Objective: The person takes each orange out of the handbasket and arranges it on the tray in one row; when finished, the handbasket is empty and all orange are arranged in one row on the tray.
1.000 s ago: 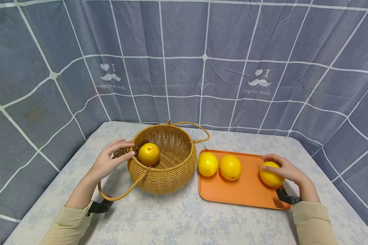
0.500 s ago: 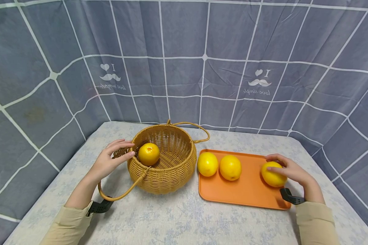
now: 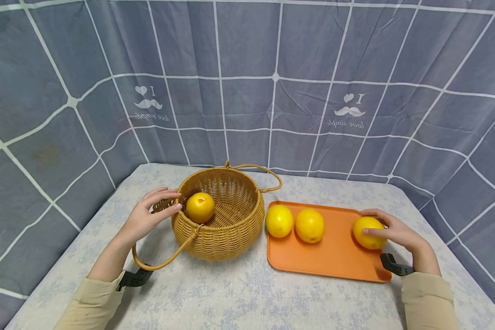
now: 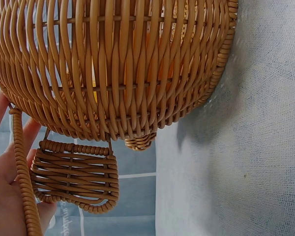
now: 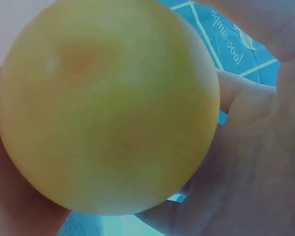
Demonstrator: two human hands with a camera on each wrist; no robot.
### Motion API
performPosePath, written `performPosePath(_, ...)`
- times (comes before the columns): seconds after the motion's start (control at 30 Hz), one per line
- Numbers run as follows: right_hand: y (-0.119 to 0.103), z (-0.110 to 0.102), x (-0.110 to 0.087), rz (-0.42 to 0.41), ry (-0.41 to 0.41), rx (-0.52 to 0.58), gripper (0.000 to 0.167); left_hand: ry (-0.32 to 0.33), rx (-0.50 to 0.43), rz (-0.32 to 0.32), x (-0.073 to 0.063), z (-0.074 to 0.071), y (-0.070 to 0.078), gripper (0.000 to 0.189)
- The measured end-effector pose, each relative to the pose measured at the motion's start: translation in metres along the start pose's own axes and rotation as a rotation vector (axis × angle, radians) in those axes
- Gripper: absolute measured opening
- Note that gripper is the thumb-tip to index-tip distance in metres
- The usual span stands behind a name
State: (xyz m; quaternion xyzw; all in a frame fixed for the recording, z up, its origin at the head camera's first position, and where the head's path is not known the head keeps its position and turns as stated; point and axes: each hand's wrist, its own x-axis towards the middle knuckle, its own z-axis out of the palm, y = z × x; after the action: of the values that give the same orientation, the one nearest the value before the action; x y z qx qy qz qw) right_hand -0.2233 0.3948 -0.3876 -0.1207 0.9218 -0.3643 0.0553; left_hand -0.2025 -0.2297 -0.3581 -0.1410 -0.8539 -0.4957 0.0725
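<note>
Framing a patterned table (image 3: 231,295), gridded curtain (image 3: 247,103) hangs; right grip (image 3: 398,230) clasps fruit (image 3: 367,224), left grip (image 3: 147,213) relaxed against basket (image 3: 224,240)

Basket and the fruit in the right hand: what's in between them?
One yellow fruit, then another fruit, both on the orange tray. Then comes bare tray, up to the held fruit in the right hand. The head view shows this.
</note>
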Motion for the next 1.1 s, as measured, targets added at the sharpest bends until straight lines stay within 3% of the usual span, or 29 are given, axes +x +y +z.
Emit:
performPosePath(0.47, -0.013, -0.003, 0.0, 0.009, 0.027, -0.038, 0.059, 0.0, 0.006, -0.001, 0.0, -0.001, 0.0, 0.041)
performPosePath(0.73, -0.034, -0.009, -0.001, -0.128, 0.123, -0.064, 0.051, -0.007, 0.008, 0.004, 0.0, -0.001, 0.0, 0.04)
performPosePath(0.93, -0.074, -0.012, 0.013, -0.242, 0.169, -0.042, 0.047, 0.001, 0.007, 0.007, 0.0, 0.001, -0.001, 0.04)
performPosePath(1.1, -0.128, -0.011, 0.034, -0.326, 0.102, 0.03, 0.047, 0.002, 0.007, 0.008, 0.0, 0.001, -0.001, 0.041)
